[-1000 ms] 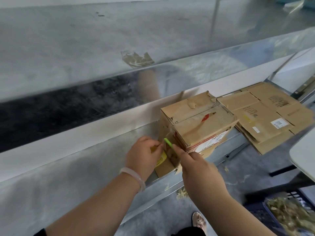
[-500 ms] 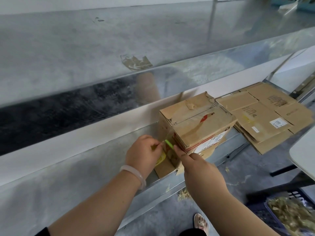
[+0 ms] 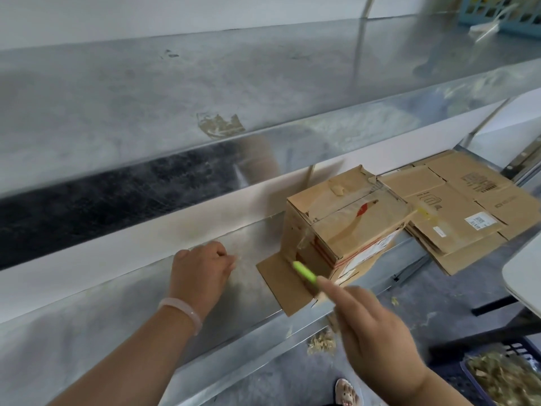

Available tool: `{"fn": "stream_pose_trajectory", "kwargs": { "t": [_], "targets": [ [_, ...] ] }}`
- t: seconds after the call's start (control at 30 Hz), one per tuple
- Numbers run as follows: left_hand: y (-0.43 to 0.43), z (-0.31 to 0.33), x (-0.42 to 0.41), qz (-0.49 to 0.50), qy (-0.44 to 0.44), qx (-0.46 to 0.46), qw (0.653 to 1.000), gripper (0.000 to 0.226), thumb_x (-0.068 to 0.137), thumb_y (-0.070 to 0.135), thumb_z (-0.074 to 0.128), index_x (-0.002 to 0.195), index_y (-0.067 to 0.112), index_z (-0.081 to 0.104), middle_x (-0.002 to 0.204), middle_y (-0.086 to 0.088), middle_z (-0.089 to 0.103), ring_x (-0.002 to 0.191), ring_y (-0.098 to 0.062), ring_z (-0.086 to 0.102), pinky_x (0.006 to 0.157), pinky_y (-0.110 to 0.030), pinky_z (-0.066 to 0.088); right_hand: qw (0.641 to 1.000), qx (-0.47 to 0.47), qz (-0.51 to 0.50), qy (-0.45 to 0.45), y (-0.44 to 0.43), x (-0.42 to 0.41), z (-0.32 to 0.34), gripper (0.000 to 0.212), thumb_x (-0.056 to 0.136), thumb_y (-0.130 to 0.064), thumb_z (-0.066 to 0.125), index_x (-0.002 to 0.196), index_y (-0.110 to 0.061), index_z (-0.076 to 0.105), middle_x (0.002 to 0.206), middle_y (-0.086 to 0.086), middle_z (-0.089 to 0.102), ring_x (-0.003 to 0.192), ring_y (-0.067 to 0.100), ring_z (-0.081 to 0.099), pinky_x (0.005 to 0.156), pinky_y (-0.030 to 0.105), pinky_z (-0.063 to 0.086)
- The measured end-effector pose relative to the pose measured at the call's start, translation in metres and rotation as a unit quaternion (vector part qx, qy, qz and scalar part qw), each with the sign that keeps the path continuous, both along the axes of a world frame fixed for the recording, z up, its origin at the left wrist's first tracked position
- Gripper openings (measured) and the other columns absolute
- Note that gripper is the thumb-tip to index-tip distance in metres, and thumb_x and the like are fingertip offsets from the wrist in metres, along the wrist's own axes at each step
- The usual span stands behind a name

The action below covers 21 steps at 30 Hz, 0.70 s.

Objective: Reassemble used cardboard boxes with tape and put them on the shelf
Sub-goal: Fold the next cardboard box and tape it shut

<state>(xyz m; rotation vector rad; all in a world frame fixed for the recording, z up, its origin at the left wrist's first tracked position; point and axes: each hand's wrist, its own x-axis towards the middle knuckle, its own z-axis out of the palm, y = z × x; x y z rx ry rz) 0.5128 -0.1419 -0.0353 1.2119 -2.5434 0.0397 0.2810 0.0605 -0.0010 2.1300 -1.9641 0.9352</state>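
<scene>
A worn cardboard box [image 3: 345, 221] stands on the metal shelf [image 3: 117, 303], its top flaps closed under clear tape. One brown flap [image 3: 287, 284] lies flat on the shelf in front of it. My right hand [image 3: 377, 338] grips a green cutter [image 3: 304, 271] whose tip points at the box's near left corner, where loose tape hangs. My left hand [image 3: 202, 271] rests on the shelf to the left of the box, apart from it, with fingers curled. The yellow tape roll it held earlier does not show under it.
A pile of flattened cardboard boxes [image 3: 468, 212] lies on the shelf right of the box. An upper metal shelf [image 3: 205, 83] overhangs. A white table edge [image 3: 524, 273] and a dark crate of dried plant scraps [image 3: 503, 376] are at the right. Scraps litter the floor.
My left hand has pulled away from the box's corner to the left along the shelf. My right hand with the green cutter has drawn back from the corner towards me.
</scene>
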Motion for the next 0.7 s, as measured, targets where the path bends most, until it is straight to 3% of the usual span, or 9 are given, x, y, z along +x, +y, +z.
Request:
{"fn": "stream_pose_trajectory", "kwargs": {
  "t": [0.07, 0.1, 0.17, 0.27, 0.37, 0.47, 0.57, 0.63, 0.7],
  "targets": [
    [0.005, -0.010, 0.002, -0.011, -0.041, -0.017, 0.999, 0.015, 0.069, 0.022, 0.084, 0.078, 0.031, 0.077, 0.082, 0.008, 0.065, 0.066, -0.022, 0.060, 0.065, -0.031, 0.032, 0.994, -0.082, -0.042, -0.060, 0.010, -0.018, 0.011, 0.045, 0.099, -0.026, 0.042, 0.144, -0.024, 0.041, 0.102, -0.002, 0.055, 0.072, 0.015, 0.056, 0.056, 0.026, 0.053],
    [0.006, -0.015, 0.004, -0.009, -0.052, -0.019, 0.998, 0.012, 0.072, 0.024, 0.079, 0.079, 0.033, 0.077, 0.084, 0.008, 0.065, 0.069, -0.022, 0.062, 0.067, -0.033, 0.035, 0.986, -0.108, -0.083, -0.093, 0.013, -0.029, 0.018, 0.042, 0.103, -0.031, 0.038, 0.144, -0.025, 0.041, 0.105, -0.002, 0.053, 0.081, 0.011, 0.054, 0.069, 0.019, 0.053],
    [0.009, -0.023, 0.008, 0.001, -0.056, -0.005, 0.998, 0.017, 0.078, 0.034, 0.059, 0.084, 0.036, 0.075, 0.089, 0.008, 0.066, 0.076, -0.025, 0.065, 0.073, -0.038, 0.042, 0.955, -0.103, -0.198, -0.196, 0.016, -0.057, 0.033, 0.040, 0.105, -0.034, 0.035, 0.143, -0.044, 0.037, 0.111, -0.005, 0.052, 0.094, 0.005, 0.050, 0.086, 0.014, 0.045],
    [0.014, -0.035, 0.015, 0.024, -0.056, 0.019, 0.998, 0.029, 0.074, 0.038, 0.047, 0.088, 0.036, 0.072, 0.093, 0.004, 0.067, 0.080, -0.026, 0.068, 0.075, -0.043, 0.049, 0.897, 0.046, -0.326, -0.296, 0.002, -0.109, 0.037, 0.049, 0.104, -0.021, 0.036, 0.144, -0.050, 0.035, 0.129, 0.004, 0.053, 0.110, 0.023, 0.053, 0.089, 0.044, 0.044],
    [0.023, -0.042, 0.021, 0.053, -0.057, 0.021, 0.997, 0.035, 0.072, 0.038, 0.045, 0.100, 0.037, 0.065, 0.098, 0.003, 0.064, 0.077, -0.027, 0.068, 0.071, -0.041, 0.048, 0.890, 0.164, -0.338, -0.259, -0.034, -0.159, 0.016, 0.048, 0.102, -0.014, 0.036, 0.145, -0.035, 0.040, 0.118, 0.010, 0.055, 0.087, 0.031, 0.058, 0.070, 0.037, 0.047],
    [0.038, -0.038, 0.015, 0.092, -0.024, -0.010, 0.995, 0.034, 0.087, 0.050, 0.039, 0.114, 0.034, 0.055, 0.111, -0.002, 0.059, 0.093, -0.033, 0.063, 0.074, -0.047, 0.051, 0.895, 0.280, -0.305, -0.165, -0.074, -0.192, -0.007, 0.047, 0.100, -0.007, 0.036, 0.143, -0.023, 0.045, 0.111, 0.015, 0.057, 0.076, 0.026, 0.052, 0.064, 0.031, 0.044],
    [0.060, -0.020, -0.018, 0.138, 0.047, -0.003, 0.989, 0.046, 0.093, 0.049, 0.037, 0.130, 0.026, 0.052, 0.128, -0.012, 0.058, 0.114, -0.037, 0.055, 0.091, -0.052, 0.048, 0.897, 0.362, -0.245, -0.066, -0.097, -0.201, -0.018, 0.028, 0.095, 0.000, 0.040, 0.108, -0.018, 0.057, 0.116, 0.018, 0.056, 0.082, 0.023, 0.042, 0.060, 0.026, 0.035],
    [0.080, -0.003, -0.059, 0.148, 0.179, 0.071, 0.970, 0.056, 0.093, 0.052, 0.039, 0.140, 0.022, 0.048, 0.143, -0.006, 0.049, 0.130, -0.025, 0.046, 0.110, -0.042, 0.034, 0.904, 0.379, -0.196, -0.033, -0.104, -0.205, -0.027, 0.026, 0.093, -0.001, 0.043, 0.081, -0.023, 0.049, 0.109, 0.014, 0.059, 0.082, 0.023, 0.046, 0.072, 0.030, 0.044],
    [0.099, 0.019, -0.108, 0.180, 0.357, 0.220, 0.890, 0.060, 0.090, 0.059, 0.041, 0.143, 0.032, 0.036, 0.151, 0.010, 0.036, 0.140, -0.004, 0.031, 0.119, -0.031, 0.023, 0.903, 0.403, -0.149, 0.014, -0.107, -0.211, -0.033, 0.025, 0.093, -0.007, 0.045, 0.080, -0.026, 0.054, 0.107, 0.008, 0.064, 0.086, 0.020, 0.052, 0.082, 0.032, 0.048]
  ]
}}
